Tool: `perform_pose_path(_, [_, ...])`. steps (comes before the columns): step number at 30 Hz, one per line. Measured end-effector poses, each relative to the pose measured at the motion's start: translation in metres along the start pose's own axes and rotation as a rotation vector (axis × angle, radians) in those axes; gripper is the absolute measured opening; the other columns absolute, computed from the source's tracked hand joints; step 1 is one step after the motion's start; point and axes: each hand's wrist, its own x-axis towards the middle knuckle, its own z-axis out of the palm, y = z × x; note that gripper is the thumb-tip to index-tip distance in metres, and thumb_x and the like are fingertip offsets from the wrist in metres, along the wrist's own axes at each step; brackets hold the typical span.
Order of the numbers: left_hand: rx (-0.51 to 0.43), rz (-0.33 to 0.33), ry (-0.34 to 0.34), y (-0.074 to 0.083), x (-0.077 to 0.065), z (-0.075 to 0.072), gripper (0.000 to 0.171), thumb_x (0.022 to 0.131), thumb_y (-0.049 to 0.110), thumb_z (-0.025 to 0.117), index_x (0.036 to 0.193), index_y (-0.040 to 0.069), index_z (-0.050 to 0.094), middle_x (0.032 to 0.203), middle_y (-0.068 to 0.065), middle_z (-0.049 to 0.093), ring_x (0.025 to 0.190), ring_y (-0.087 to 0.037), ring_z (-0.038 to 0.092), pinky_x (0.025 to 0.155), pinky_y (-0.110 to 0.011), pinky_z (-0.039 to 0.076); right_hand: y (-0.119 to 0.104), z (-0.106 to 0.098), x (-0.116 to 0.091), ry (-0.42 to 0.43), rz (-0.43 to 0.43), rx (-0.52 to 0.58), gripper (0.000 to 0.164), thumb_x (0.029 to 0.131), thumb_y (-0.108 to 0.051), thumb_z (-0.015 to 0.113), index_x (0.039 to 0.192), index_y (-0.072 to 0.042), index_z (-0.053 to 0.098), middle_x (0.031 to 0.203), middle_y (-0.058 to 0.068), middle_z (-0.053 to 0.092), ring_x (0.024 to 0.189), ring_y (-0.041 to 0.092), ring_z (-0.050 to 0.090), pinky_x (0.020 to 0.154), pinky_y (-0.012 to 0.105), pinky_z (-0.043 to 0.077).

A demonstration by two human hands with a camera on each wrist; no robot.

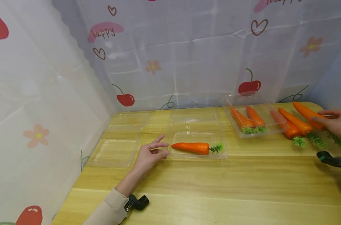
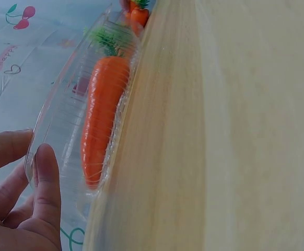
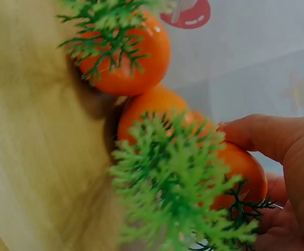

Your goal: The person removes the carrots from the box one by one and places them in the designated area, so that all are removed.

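Observation:
My left hand pinches the left rim of a clear plastic clamshell box between thumb and fingers, as the left wrist view shows. One orange carrot with green leafy tops lies in it, tip toward this hand. At the far right my right hand holds the rightmost carrot near its leafy end, thumb on one side and fingers on the other. Beside it lie other loose carrots. In the right wrist view green leaves partly cover the held carrot.
Another clear box with two carrots stands back right, its raised lid partly in front of a loose carrot. A third clear box lies open at the left. Patterned sheeting hangs behind the wooden table.

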Motion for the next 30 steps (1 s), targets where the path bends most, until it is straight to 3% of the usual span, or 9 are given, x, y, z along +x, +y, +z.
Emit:
perform_pose_path(4, [0.003,0.002,0.0,0.0,0.0,0.0,0.038,0.088,0.001,0.079,0.123,-0.011,0.069,0.163,-0.009,0.043,0.079,-0.017,0.074,0.075,-0.028,0.063,0.01,0.004,0.005,0.008,0.008,0.003,0.077,0.105,-0.041,0.049,0.15,0.018,0.029,0.145,0.049,0.029,0.123,0.064,0.037,0.096,0.071,0.039])
perform_pose_path(11, [-0.004,0.0,-0.005,-0.001,0.0,-0.001,0.039,0.088,0.001,0.079,0.123,-0.013,0.068,0.163,-0.01,0.043,0.075,-0.011,0.072,0.075,-0.027,0.063,0.013,0.008,0.005,-0.01,0.023,-0.016,0.083,0.103,-0.047,0.051,0.149,0.019,0.031,0.144,0.047,0.031,0.119,0.061,0.039,0.089,0.065,0.042])
perform_pose_path(20, [-0.003,0.0,-0.008,0.0,0.0,0.0,0.04,0.088,0.001,0.079,0.124,-0.014,0.067,0.163,-0.01,0.043,0.074,-0.011,0.072,0.075,-0.027,0.063,0.009,0.007,-0.003,-0.067,0.033,-0.091,0.09,0.101,-0.056,0.049,0.148,0.018,0.031,0.145,0.045,0.029,0.125,0.06,0.035,0.099,0.069,0.035])
perform_pose_path(30, [0.006,0.0,-0.005,0.0,0.001,0.0,0.039,0.088,0.001,0.079,0.123,-0.012,0.069,0.163,-0.009,0.043,0.074,-0.011,0.072,0.075,-0.027,0.063,0.005,0.007,-0.004,-0.076,-0.022,-0.137,0.08,0.105,-0.048,0.045,0.141,0.022,0.034,0.137,0.047,0.035,0.118,0.061,0.041,0.089,0.065,0.043])
